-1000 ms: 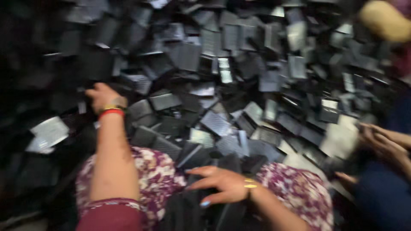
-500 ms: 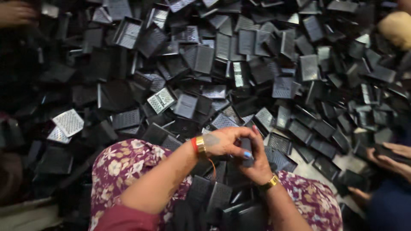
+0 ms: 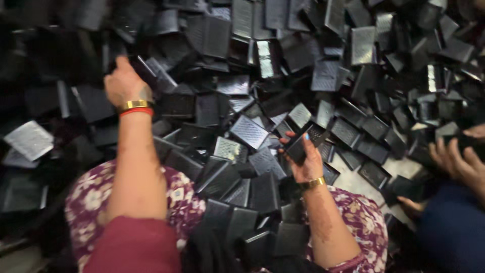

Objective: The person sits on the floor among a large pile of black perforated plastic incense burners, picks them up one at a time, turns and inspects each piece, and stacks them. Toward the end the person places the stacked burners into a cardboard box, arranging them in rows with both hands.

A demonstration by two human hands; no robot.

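The right hand point(image 3: 305, 162) grips a black grated tray point(image 3: 298, 147) between thumb and fingers. The left hand point(image 3: 124, 83), fingers curled, rests on the tray pile point(image 3: 283, 55) beyond it, grasp unclear.

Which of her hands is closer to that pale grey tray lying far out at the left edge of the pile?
The left hand. It is raised over the pile, above and to the right of the pale grey tray. The right hand is far off toward the middle, holding a small black tray.
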